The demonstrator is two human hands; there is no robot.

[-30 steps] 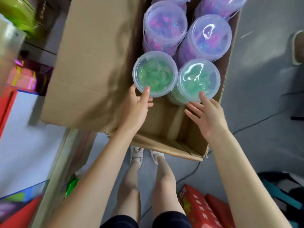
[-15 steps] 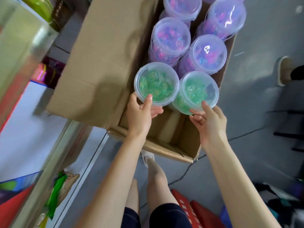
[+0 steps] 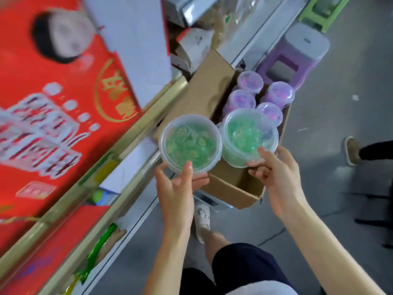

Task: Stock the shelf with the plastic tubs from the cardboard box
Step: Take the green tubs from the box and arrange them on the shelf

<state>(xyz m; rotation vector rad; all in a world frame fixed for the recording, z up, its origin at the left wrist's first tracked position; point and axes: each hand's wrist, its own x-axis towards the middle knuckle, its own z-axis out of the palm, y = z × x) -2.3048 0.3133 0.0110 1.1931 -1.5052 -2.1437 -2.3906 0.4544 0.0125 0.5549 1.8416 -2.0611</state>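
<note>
— What's held, and where?
— Mid-frame, above the cardboard box (image 3: 234,192): left hand (image 3: 178,188) grips one green-filled tub (image 3: 190,143), right hand (image 3: 274,173) grips the second green-filled tub (image 3: 246,135).
— Inside the box?
— Four purple-filled tubs (image 3: 244,101), upright.

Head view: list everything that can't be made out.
- Red cartons: print motion-blurred, unreadable.
- Cardboard box floor: mostly hidden by purple tubs, left green tub in left hand, right green tub in right hand.
- Purple tubs' contents: too small, blurred.
- Bystander's shoe: body cut off by right edge.
</note>
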